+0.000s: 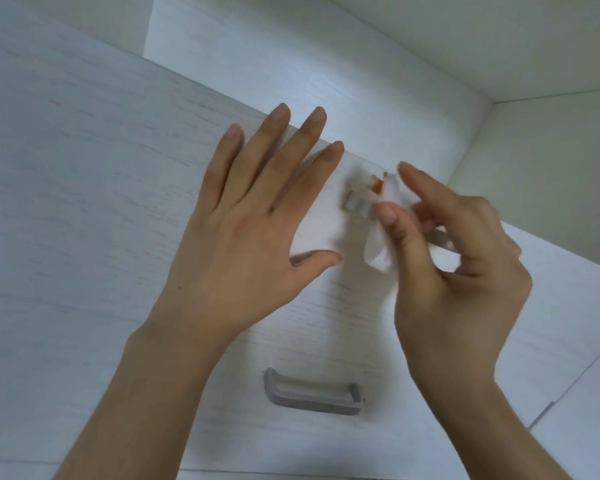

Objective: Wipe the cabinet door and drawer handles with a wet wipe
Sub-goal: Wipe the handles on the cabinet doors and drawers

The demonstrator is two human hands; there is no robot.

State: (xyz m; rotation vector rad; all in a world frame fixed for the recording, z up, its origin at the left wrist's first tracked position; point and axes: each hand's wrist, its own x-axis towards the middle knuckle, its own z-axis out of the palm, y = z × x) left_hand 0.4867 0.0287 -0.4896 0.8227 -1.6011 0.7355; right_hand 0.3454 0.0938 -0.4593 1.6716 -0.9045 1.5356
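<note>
Nearest, a grey lower handle (312,396) sits untouched on the white drawer front (84,237). Above it, left hand (253,220) flat, fingers spread on the panel. Right hand (454,268) pinches the wet wipe (383,237) against the upper handle (357,202), near the top edge.

The left hand (253,220) is lying flat with fingers straight and spread, thumb angling out toward the right hand (454,282). The right hand is pinching a wipe (381,251) between thumb and curled fingers, its index finger stretching forward above the thumb. Both forearms are reaching up from below, bare.
</note>
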